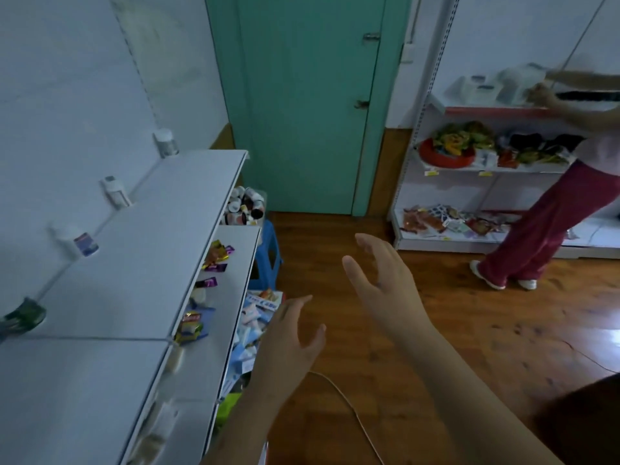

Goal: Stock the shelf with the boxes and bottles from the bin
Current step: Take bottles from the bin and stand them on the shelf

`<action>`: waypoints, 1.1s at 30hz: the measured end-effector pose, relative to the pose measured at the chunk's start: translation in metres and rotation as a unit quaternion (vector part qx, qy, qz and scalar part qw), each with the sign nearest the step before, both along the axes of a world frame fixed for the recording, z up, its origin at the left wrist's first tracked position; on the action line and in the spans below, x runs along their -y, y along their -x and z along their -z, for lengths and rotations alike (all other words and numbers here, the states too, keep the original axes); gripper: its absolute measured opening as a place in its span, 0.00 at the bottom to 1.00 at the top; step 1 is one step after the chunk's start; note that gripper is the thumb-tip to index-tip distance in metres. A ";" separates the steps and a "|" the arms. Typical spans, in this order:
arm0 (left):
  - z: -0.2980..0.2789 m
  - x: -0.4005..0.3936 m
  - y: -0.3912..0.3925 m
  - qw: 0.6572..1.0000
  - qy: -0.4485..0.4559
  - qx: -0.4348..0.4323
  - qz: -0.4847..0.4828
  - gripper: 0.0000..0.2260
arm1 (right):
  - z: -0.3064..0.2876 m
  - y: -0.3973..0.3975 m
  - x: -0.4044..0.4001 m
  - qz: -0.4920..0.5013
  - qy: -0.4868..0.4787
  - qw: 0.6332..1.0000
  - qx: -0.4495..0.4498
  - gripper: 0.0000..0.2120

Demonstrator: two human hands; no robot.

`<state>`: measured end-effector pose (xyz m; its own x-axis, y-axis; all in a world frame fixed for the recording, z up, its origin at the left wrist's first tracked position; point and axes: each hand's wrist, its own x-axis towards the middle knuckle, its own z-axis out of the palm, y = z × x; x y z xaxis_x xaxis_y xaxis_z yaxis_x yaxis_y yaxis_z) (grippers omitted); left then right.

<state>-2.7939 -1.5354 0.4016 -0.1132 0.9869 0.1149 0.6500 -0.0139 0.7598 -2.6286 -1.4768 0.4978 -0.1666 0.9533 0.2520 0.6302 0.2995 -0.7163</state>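
Both my hands hover empty over the wooden floor, right of the white shelf (134, 263). My left hand (292, 337) has relaxed fingers, and so does my right hand (382, 276), which is higher and further out. Along the back of the top shelf stand three white bottles (166, 142), (115, 193), (79, 241) and a green one (25, 317), spaced apart. A bin of bottles (246, 206) sits on a blue stool (268, 256) at the shelf's far end. Below my left hand lie boxes and packets (258, 310).
Snack packets (214, 260) lie on the lower shelf board. A green door (302, 102) is shut ahead. Another person (553, 213) in red trousers stands at a second shelf (486, 169) on the right. A white cable (349, 404) runs across the floor.
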 end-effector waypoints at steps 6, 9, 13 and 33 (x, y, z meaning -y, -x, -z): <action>0.016 -0.090 0.008 0.999 0.040 0.002 0.008 0.24 | 0.021 -0.010 -0.090 0.021 0.026 0.999 -0.008 0.30; 0.027 -0.147 0.015 0.999 0.045 -0.005 -0.015 0.22 | 0.032 -0.012 -0.159 0.005 0.020 1.000 -0.002 0.31; 0.033 -0.236 0.015 0.997 0.065 -0.040 -0.031 0.25 | 0.045 -0.017 -0.265 -0.023 0.033 0.999 0.010 0.32; 0.077 -0.548 0.082 0.980 0.133 0.010 -0.151 0.25 | 0.090 0.067 -0.658 -0.142 0.104 0.982 0.063 0.31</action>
<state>-2.8757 -0.9870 0.3248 -0.4033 0.9033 -0.1464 0.5795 0.3760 0.7231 -2.6956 -0.8185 0.4079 -0.4515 0.8921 0.0172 0.6296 0.3322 -0.7023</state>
